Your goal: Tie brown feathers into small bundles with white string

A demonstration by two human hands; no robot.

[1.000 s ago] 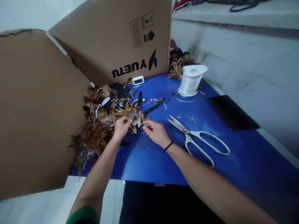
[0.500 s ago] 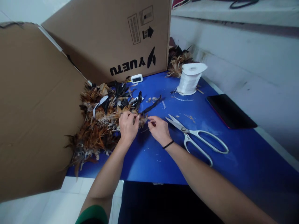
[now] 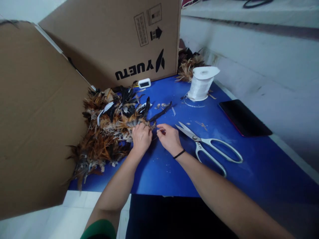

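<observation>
Brown and black feathers [image 3: 99, 142] lie in a thick heap on the left of the blue table. My left hand [image 3: 141, 138] is closed at the heap's right end, its fingers curled over feathers there and their tips hidden. Just to its right, my right hand [image 3: 169, 138] is pinched closed, thumb against fingers. Whatever is between those fingers is too small to make out; a thin strand shows near the gap between the hands. A long dark feather [image 3: 160, 113] sticks out beyond the fingertips. Open-bladed scissors [image 3: 195, 137] rest right of my right hand.
Cardboard panels [image 3: 104, 43] stand behind and left of the heap. A spool of white ribbon [image 3: 201, 86] stands at the back, near more feathers [image 3: 188, 68]. A dark phone or tablet [image 3: 244, 118] lies by the wall. A small white digital device [image 3: 144, 83] sits against the cardboard.
My left hand has shifted slightly right and towards me, closer to my right hand, its fingers more curled over. My right hand stays almost where it was, still pinched.
</observation>
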